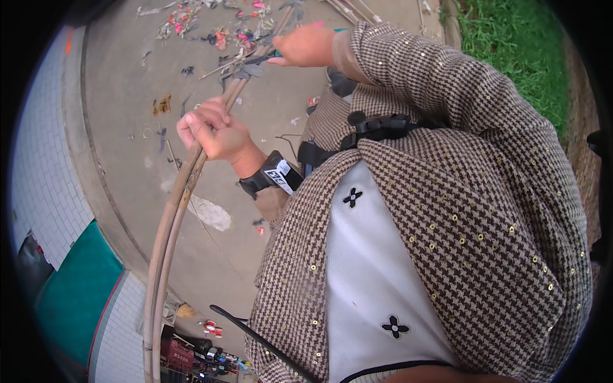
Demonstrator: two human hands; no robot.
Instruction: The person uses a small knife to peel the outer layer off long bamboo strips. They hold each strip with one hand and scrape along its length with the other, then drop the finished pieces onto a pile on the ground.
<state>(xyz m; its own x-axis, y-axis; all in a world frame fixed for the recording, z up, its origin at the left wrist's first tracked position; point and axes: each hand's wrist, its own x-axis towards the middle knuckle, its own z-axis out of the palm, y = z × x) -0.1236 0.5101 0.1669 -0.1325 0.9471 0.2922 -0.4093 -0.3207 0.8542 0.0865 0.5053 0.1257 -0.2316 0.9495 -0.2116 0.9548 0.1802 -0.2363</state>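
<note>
My left hand point(210, 128) is closed around a pair of long bamboo poles point(167, 234), which run side by side from the top of the view to its lower left. Grey cloth strips point(246, 72) are wrapped around the poles beyond that hand. At this binding, my right hand point(306, 45) grips a bladed tool point(262, 59) with a teal handle. Its dark blade lies against or just over the cloth; contact is unclear. My fingers cover most of the handle. A black device with printed markers point(281, 174) is strapped to my left wrist.
Torn cloth scraps point(179, 21), some pink, litter the concrete ground point(129, 91). More poles point(354, 10) lie at the top. Green grass point(517, 62) borders the right side. A teal sheet point(81, 297), a straw broom point(186, 311) and a red-and-white toy point(210, 329) are lower left.
</note>
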